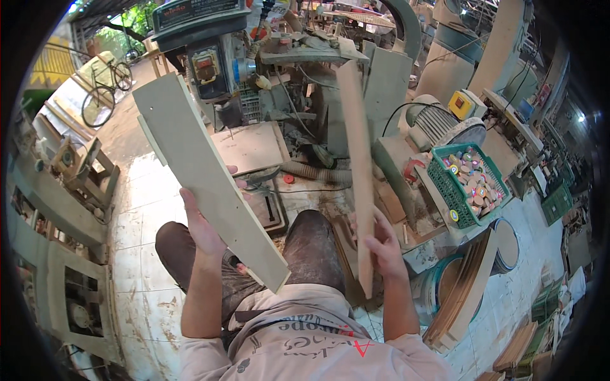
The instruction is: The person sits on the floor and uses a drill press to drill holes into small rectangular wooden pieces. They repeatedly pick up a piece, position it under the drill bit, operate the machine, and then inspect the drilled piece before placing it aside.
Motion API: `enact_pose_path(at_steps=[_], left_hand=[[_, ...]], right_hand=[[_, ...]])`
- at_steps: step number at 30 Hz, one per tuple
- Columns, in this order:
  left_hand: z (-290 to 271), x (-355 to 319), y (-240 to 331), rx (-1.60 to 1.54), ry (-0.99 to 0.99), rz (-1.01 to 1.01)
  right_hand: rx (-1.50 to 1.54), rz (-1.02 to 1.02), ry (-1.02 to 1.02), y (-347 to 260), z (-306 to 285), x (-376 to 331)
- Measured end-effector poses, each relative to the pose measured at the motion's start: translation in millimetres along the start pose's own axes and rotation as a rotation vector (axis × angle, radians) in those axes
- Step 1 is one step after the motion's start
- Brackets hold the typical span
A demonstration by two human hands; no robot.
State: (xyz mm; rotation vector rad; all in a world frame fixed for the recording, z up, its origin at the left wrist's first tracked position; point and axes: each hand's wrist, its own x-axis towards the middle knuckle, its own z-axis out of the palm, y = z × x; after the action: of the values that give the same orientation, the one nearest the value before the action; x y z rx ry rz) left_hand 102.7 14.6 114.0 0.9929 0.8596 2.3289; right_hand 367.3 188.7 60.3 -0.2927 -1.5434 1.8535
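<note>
Left hand [204, 223] clamps a pale flat rectangular board [206, 174] angled toward 11 o'clock; right hand [379, 244] clamps a narrow brown wooden slat [358, 165] edge-on toward 12 o'clock, with a clear gap between them.

A green plastic basket [452, 190] of coloured wooden discs sits right; a drill press [203, 57] stands ahead, a bicycle [105, 89] far left, stacked curved boards [467, 286] lower right.

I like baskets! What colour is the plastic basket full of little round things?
Green: the slotted plastic basket shows best in the head view, to the person's right.
</note>
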Motion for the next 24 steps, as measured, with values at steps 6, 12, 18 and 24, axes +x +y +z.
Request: enact_pose_path(at_steps=[6,12,18,24], left_hand=[[3,-1,-1,-0.008,0.009,-0.021],[5,-6,1,-0.015,0.003,-0.038],[3,-7,0,-0.039,-0.002,-0.037],[-2,-2,-6,-0.193,-0.063,-0.077]], right_hand=[[-0.943,-0.165,0.384,-10,21,5],[-1.098,-0.194,0.361,0,18,-2],[-1.071,-0.246,0.353,0,22,-1],[-0.561,-0.163,0.268,18,19,-2]])
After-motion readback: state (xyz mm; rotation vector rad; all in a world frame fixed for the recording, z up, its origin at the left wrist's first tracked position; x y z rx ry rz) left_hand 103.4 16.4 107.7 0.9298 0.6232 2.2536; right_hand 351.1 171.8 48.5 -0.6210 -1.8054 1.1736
